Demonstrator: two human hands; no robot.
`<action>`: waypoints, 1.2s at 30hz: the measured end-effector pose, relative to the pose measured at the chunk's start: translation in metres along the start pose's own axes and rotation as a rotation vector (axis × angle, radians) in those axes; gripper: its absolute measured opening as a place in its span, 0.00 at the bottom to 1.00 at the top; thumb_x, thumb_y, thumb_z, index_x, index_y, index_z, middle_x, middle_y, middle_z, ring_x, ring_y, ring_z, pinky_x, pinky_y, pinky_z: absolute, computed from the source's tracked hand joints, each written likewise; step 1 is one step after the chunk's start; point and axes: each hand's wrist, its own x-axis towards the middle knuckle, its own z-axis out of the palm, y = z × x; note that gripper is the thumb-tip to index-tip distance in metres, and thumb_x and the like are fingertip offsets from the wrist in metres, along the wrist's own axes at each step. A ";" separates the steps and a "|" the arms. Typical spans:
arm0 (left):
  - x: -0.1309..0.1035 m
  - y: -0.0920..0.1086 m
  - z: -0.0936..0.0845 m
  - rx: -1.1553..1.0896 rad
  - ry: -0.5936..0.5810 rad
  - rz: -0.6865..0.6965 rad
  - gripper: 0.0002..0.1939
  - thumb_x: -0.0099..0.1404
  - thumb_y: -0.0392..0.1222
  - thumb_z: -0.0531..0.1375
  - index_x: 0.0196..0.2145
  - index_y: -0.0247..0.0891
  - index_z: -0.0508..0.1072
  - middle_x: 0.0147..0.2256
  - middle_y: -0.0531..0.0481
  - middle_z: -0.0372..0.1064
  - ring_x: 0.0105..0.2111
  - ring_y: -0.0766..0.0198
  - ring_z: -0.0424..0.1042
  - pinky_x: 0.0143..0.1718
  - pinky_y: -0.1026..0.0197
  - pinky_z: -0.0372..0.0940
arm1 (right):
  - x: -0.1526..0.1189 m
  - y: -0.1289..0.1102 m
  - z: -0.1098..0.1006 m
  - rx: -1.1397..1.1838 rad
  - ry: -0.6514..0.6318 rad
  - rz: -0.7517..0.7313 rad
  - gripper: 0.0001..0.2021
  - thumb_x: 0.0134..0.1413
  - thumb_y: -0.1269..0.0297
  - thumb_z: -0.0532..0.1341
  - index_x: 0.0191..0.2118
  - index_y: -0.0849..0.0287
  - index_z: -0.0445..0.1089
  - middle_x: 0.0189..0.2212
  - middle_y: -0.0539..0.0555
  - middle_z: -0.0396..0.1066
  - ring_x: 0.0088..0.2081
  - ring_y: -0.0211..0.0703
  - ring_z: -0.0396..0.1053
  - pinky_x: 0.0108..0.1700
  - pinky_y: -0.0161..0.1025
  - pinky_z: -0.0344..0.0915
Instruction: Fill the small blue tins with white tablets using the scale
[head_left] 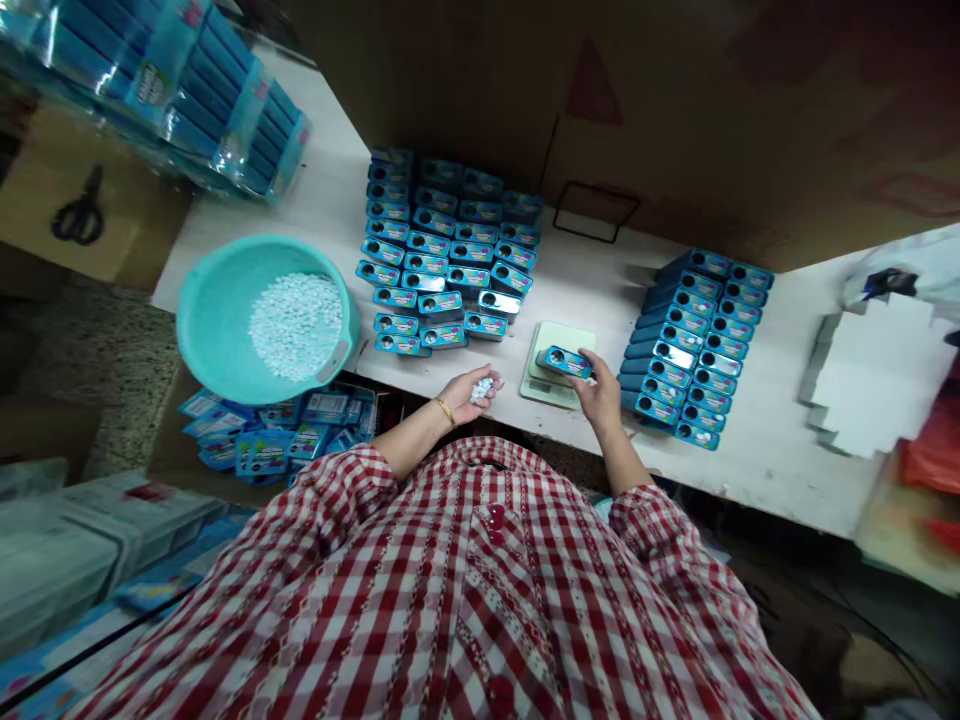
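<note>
My left hand [466, 396], palm up with fingers curled, cups several small white pieces [482, 390]. My right hand [598, 392] grips the right end of a blue tin [564, 361] over a pale green scale [545, 388]; whether the tin rests on it I cannot tell. Left of my left hand, a turquoise basin [214, 320] holds a heap of white pieces [296, 325]. Rows of blue tins [442, 255] with round dark openings stand beyond my left hand. Another block of blue tins [690, 345] stands right of the scale.
A large cardboard box [637, 100] rises behind the tins. Wrapped blue packs [172, 90] lie at the upper left, near black scissors [80, 212] on cardboard. Blue packets [277, 435] fill a box below the basin. White flat cartons [874, 375] lie at the right.
</note>
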 end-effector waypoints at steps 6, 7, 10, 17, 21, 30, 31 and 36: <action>-0.007 0.004 -0.023 -0.061 0.006 0.021 0.13 0.66 0.38 0.50 0.26 0.30 0.67 0.20 0.50 0.60 0.16 0.74 0.58 0.09 0.75 0.47 | -0.025 0.005 -0.036 -0.046 0.274 0.080 0.28 0.50 0.53 0.59 0.56 0.56 0.58 0.52 0.60 0.62 0.49 0.47 0.65 0.46 0.46 0.66; -0.008 0.005 -0.026 -0.066 0.008 0.022 0.13 0.66 0.38 0.50 0.26 0.30 0.67 0.20 0.49 0.61 0.16 0.74 0.58 0.09 0.75 0.47 | -0.029 0.005 -0.041 -0.053 0.324 0.101 0.26 0.51 0.54 0.58 0.55 0.56 0.60 0.51 0.59 0.63 0.47 0.46 0.66 0.44 0.45 0.67; -0.010 0.008 -0.031 -0.061 0.034 0.028 0.14 0.66 0.37 0.48 0.26 0.30 0.67 0.20 0.49 0.61 0.16 0.74 0.58 0.09 0.75 0.47 | -0.037 0.006 -0.050 -0.052 0.421 0.123 0.21 0.53 0.55 0.56 0.52 0.57 0.64 0.46 0.58 0.66 0.42 0.43 0.68 0.41 0.44 0.69; -0.011 0.009 -0.029 -0.048 0.069 0.041 0.13 0.66 0.36 0.48 0.27 0.30 0.67 0.20 0.49 0.61 0.15 0.73 0.57 0.08 0.75 0.47 | -0.028 -0.006 -0.042 -0.115 0.374 0.018 0.22 0.52 0.54 0.57 0.52 0.57 0.63 0.47 0.58 0.65 0.47 0.46 0.65 0.46 0.47 0.66; -0.011 0.008 -0.032 -0.053 0.061 0.048 0.13 0.66 0.36 0.48 0.27 0.30 0.67 0.20 0.49 0.61 0.15 0.74 0.58 0.09 0.75 0.47 | -0.018 -0.014 -0.031 -0.188 0.232 -0.085 0.27 0.51 0.52 0.59 0.55 0.58 0.59 0.51 0.61 0.62 0.53 0.50 0.60 0.53 0.51 0.60; -0.011 0.009 -0.054 -0.104 0.093 0.070 0.12 0.65 0.36 0.50 0.28 0.29 0.68 0.20 0.50 0.62 0.15 0.74 0.58 0.09 0.75 0.47 | 0.004 -0.019 -0.011 -0.365 -0.035 -0.154 0.27 0.51 0.54 0.58 0.55 0.61 0.58 0.51 0.63 0.61 0.52 0.51 0.58 0.53 0.49 0.59; -0.012 0.009 -0.056 -0.114 0.097 0.074 0.12 0.65 0.36 0.50 0.28 0.29 0.68 0.20 0.50 0.61 0.15 0.74 0.58 0.09 0.75 0.47 | 0.005 -0.019 -0.011 -0.378 -0.057 -0.151 0.24 0.52 0.56 0.57 0.54 0.61 0.59 0.48 0.62 0.63 0.50 0.51 0.60 0.51 0.49 0.60; -0.017 0.008 -0.072 -0.158 0.119 0.083 0.11 0.65 0.36 0.50 0.28 0.30 0.68 0.20 0.50 0.62 0.15 0.74 0.58 0.09 0.75 0.46 | 0.001 -0.039 0.005 -0.404 -0.175 -0.229 0.16 0.55 0.62 0.53 0.48 0.61 0.64 0.41 0.60 0.66 0.43 0.50 0.62 0.46 0.47 0.62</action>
